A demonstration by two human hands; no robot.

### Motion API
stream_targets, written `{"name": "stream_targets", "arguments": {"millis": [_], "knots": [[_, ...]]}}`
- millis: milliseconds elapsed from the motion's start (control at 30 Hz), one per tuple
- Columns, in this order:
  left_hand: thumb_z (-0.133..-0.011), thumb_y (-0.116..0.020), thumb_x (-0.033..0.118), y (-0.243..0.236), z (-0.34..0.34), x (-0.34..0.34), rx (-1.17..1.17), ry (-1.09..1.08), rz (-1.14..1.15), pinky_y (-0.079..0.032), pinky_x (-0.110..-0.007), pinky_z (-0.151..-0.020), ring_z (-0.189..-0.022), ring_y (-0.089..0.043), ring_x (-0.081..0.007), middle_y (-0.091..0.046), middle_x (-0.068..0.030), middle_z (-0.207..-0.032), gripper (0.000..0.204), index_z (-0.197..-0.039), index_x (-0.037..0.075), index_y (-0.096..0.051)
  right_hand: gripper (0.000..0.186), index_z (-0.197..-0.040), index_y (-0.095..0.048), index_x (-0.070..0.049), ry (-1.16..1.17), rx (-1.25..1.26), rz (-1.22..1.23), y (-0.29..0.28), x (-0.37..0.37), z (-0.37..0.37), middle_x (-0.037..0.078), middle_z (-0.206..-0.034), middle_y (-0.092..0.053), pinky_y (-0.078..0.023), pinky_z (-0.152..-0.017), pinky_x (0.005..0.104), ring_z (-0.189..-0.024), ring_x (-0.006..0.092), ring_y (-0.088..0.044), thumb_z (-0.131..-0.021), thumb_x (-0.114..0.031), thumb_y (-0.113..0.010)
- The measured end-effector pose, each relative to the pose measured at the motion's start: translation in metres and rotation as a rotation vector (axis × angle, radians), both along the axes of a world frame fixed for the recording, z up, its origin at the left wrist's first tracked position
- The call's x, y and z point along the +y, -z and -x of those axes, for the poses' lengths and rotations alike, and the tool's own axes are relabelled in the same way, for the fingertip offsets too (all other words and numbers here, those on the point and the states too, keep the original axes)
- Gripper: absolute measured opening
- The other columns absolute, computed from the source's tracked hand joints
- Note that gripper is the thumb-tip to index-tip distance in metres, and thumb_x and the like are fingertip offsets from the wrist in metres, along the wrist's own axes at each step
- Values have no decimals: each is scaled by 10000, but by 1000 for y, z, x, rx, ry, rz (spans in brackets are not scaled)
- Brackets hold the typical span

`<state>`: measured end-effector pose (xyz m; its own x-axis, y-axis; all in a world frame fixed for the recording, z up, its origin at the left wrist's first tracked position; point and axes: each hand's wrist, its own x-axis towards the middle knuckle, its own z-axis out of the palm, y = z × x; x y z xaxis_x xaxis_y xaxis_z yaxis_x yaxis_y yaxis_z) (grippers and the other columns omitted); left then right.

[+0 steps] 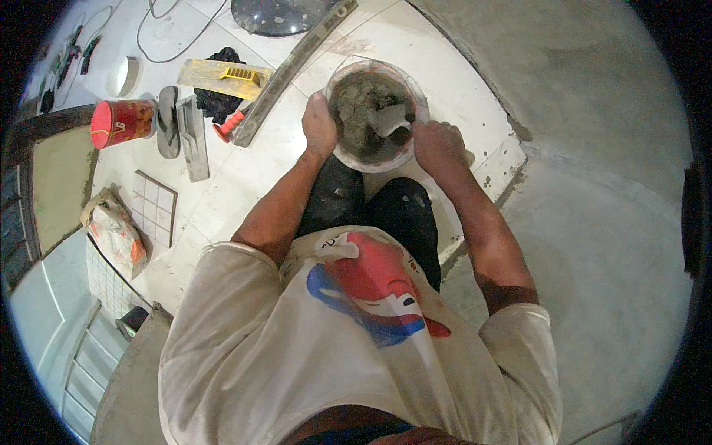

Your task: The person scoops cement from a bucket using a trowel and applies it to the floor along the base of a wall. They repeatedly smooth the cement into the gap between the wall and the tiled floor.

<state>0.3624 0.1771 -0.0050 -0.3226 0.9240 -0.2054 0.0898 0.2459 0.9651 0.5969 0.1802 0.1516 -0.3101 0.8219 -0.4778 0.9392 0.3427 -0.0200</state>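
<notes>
A round clear bucket (415, 93) full of grey mortar (363, 111) stands on the tiled floor just beyond my knees. My left hand (319, 124) grips its left rim. My right hand (437, 144) is closed on the handle of a trowel (391, 119) whose metal blade lies in the mortar.
To the left lie a long level (293, 63), a yellow notched trowel (222, 76), a black cloth (219, 100), flat steel trowels (191, 133), a red bucket (122, 122), a tile sheet (156, 204) and a paper sack (115, 233). Bare grey screed (593, 222) lies to the right.
</notes>
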Motion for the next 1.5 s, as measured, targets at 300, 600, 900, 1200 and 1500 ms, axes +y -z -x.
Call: {"name": "stream_targets", "arguments": {"millis": [300, 600, 900, 1200, 1500], "knots": [[-1119, -314, 377, 20, -6, 1, -239, -22, -62, -430, -422, -1012, -1090, -583, -309, -649, -219, -1153, 556, -1204, -84, -612, 167, -920, -762, -23, -138, -24, -66, 41, -26, 16, 184, -915, -723, -540, -831, 489, -918, 362, -708, -872, -124, -638], [-1128, -270, 460, 22, 11, 6, -435, 52, 26, -419, -423, -1113, -1243, -578, -308, -630, -187, -1331, 627, -1344, -41, -580, 267, -1091, -704, 4, 98, 259, 64, 32, -40, 1, 204, -1005, -701, -533, -936, 508, -1052, 378, -678, -858, -119, -654], [-1124, -313, 471, 4, 16, -5, -623, -157, 240, -499, -445, -996, -1097, -619, -270, -637, -151, -1227, 576, -1307, 3, -595, 320, -1098, -694, -12, 235, 764, -198, 82, -69, -65, 206, -1007, -699, -556, -869, 496, -979, 410, -682, -839, -197, -730], [-1077, -455, 476, -43, -16, -2, 484, 140, 46, -419, -432, -1115, -1311, -546, -372, -572, -249, -1392, 706, -1523, -65, -373, 253, -1054, -677, -57, 322, 454, -220, 7, -65, -110, 152, -991, -664, -542, -843, 469, -974, 363, -656, -849, -199, -723], [-1073, -497, 433, -37, -7, 24, -412, 185, 233, -431, -359, -1061, -1182, -579, -221, -656, -130, -1268, 572, -1331, -64, -618, 199, -898, -735, -32, 100, 205, -235, 30, -21, -37, 175, -938, -723, -550, -813, 516, -875, 345, -705, -888, -196, -621]]}}
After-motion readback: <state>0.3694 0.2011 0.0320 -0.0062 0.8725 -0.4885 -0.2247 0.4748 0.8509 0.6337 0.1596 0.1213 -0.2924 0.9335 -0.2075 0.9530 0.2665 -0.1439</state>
